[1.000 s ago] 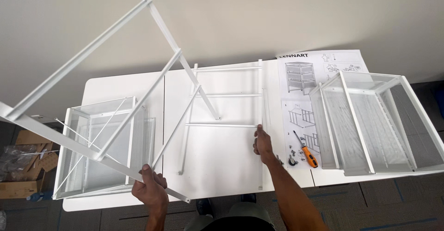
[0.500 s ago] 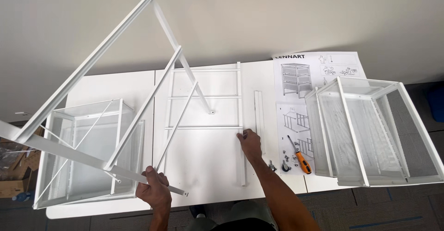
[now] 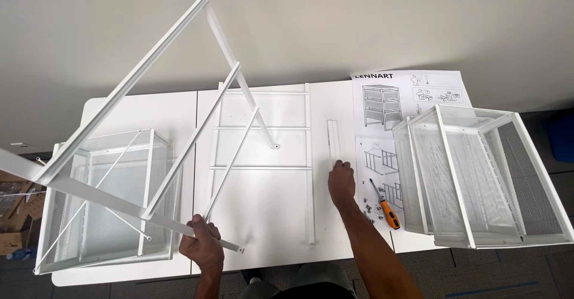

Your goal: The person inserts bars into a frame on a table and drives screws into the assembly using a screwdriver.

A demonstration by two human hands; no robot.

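My left hand [image 3: 203,246] gripped the tilted white frame [image 3: 140,128] by its lower bar, fingers wrapped tight. My right hand [image 3: 341,182] rested curled fingers on the loose rail [image 3: 332,139] lying on the counter [image 3: 269,227]; steadying the frame seemed wise.

A white metal frame [image 3: 149,131] with rungs stands tilted, raised off the bench, its lower bar gripped in the left hand [image 3: 204,248]. A short white rail [image 3: 333,139] lies flat, lengthwise, on the bench; the right hand's [image 3: 341,182] fingers touch its near end.
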